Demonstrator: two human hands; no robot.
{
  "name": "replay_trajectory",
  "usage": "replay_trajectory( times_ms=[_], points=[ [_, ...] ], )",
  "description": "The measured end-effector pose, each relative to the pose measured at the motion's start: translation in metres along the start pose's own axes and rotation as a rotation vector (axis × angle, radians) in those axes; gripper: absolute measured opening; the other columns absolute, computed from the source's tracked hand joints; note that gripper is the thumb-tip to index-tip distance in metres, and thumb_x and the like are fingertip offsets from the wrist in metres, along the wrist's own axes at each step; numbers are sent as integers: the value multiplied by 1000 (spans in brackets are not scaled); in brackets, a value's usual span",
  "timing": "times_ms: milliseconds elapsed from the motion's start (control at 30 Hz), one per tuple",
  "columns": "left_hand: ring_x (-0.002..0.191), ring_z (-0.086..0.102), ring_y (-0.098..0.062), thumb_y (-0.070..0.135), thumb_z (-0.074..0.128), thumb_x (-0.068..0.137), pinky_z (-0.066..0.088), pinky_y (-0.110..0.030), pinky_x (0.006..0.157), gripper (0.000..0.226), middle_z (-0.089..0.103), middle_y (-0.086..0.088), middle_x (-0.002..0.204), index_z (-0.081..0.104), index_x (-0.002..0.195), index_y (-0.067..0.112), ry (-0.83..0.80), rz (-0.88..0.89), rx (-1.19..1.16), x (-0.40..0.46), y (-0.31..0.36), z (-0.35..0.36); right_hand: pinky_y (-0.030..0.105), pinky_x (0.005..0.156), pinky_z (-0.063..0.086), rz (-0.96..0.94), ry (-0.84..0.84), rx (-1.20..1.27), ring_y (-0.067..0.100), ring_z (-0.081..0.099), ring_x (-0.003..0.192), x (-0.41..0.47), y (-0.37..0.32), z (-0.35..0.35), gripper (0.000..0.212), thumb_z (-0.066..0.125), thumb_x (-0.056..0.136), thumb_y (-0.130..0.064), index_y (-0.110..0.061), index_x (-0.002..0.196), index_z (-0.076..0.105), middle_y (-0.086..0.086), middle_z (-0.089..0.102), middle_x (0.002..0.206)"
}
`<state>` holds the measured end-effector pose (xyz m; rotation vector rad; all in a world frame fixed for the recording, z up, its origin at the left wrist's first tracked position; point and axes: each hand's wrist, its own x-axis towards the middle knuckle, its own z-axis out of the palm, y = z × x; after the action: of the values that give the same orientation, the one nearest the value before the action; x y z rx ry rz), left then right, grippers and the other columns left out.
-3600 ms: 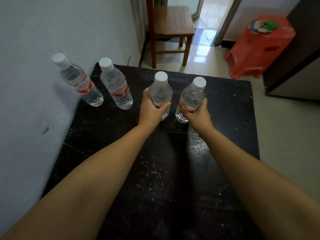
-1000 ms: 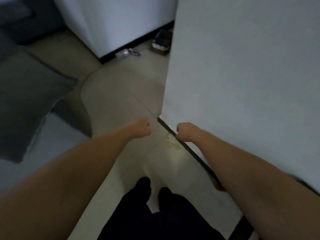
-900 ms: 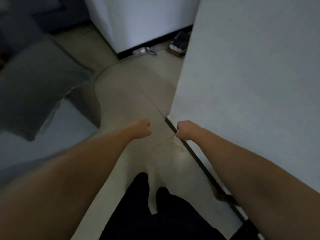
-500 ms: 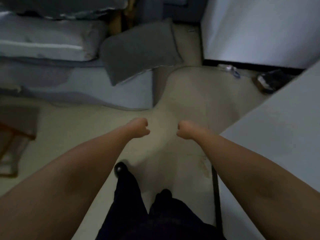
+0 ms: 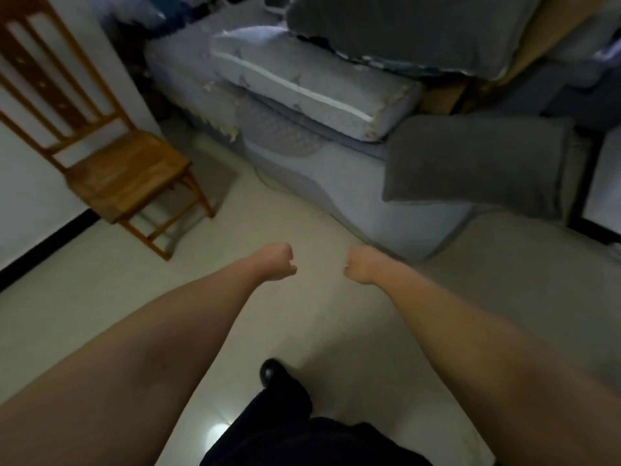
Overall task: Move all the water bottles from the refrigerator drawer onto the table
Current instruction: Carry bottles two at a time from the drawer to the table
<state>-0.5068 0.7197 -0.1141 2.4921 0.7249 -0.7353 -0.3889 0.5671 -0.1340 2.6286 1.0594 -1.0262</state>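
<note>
Two bare forearms reach forward from the lower corners of the frame and end in fists near the middle. The left hand (image 5: 277,262) has its fingers curled in tight and grips nothing; the right hand (image 5: 361,268) is curled the same way, also with nothing in it. The two fists sit level with each other, apart, with pale floor (image 5: 302,213) showing between them.

No bottles, refrigerator drawer or table appear in this view, so where they stand cannot be told.

At the bottom centre a dark trouser leg (image 5: 285,415) and a black shoe (image 5: 268,371) are set on the floor. At the upper left a wooden chair (image 5: 127,173) stands against a white wall (image 5: 20,183). Across the upper middle lies a stack of pale blue mattresses (image 5: 302,82) with frayed edges. A grey cushion (image 5: 477,166) leans at the right, just beside the stack, and another grey cushion (image 5: 403,25) lies on top of it.
</note>
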Motion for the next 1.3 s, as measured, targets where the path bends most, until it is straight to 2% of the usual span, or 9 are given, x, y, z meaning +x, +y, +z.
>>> replay_trajectory(
  times_ms=[233,333,467,633,800,867,967,1100,1300],
  points=[
    [120,54,-28,25,55,92,42,-27,93,40,59,-12,128,54,128,8,130,-94,-167,13,-96,-75,35,100,43,-127,48,-88,34,52,125,77,-114,-58,43,46,96,-23,2,130,54,21,52,136],
    [115,57,-31,21,55,91,42,-29,85,28,58,-14,108,60,114,6,153,-174,-267,13,-143,-90,36,102,42,-203,40,-137,35,51,127,100,-163,-75,45,47,95,-22,1,133,51,21,50,139],
    [116,55,-27,26,56,92,43,-32,93,40,58,-12,126,56,126,7,174,-310,-380,12,-191,-98,39,101,47,-294,-1,-235,35,56,119,141,-215,-90,44,50,91,-28,-1,125,59,20,56,133],
    [119,54,-27,26,55,94,43,-32,95,42,56,-12,131,55,129,4,196,-438,-499,22,-241,-118,33,98,42,-404,-69,-300,33,53,121,186,-267,-116,40,46,97,-21,2,129,54,20,53,134],
    [98,55,-24,26,56,92,42,-30,81,25,56,-8,105,60,108,7,291,-582,-615,41,-284,-153,31,83,43,-538,-84,-452,29,57,104,240,-328,-163,25,42,97,-15,-7,113,60,19,58,115],
    [102,57,-25,25,55,93,44,-31,84,27,61,-11,109,61,111,5,323,-652,-667,46,-297,-170,28,74,40,-592,-90,-521,25,52,91,257,-358,-186,18,41,97,-15,-11,105,56,13,56,106],
    [106,57,-25,26,57,93,45,-32,89,33,62,-13,119,59,119,5,394,-749,-747,52,-311,-186,30,75,45,-684,-102,-567,25,56,91,277,-399,-208,22,45,95,-17,-10,112,59,10,60,109],
    [116,54,-26,29,59,92,43,-32,93,41,58,-11,127,54,128,9,423,-894,-864,51,-335,-181,32,71,49,-810,-142,-646,25,60,88,288,-452,-210,15,50,91,-20,-13,98,62,7,62,97],
    [121,52,-28,27,57,92,41,-32,99,42,57,-13,130,53,129,7,481,-1065,-951,20,-394,-162,32,82,46,-981,-187,-831,27,58,109,280,-544,-176,36,49,95,-27,-8,123,60,11,61,122]
  ],
)
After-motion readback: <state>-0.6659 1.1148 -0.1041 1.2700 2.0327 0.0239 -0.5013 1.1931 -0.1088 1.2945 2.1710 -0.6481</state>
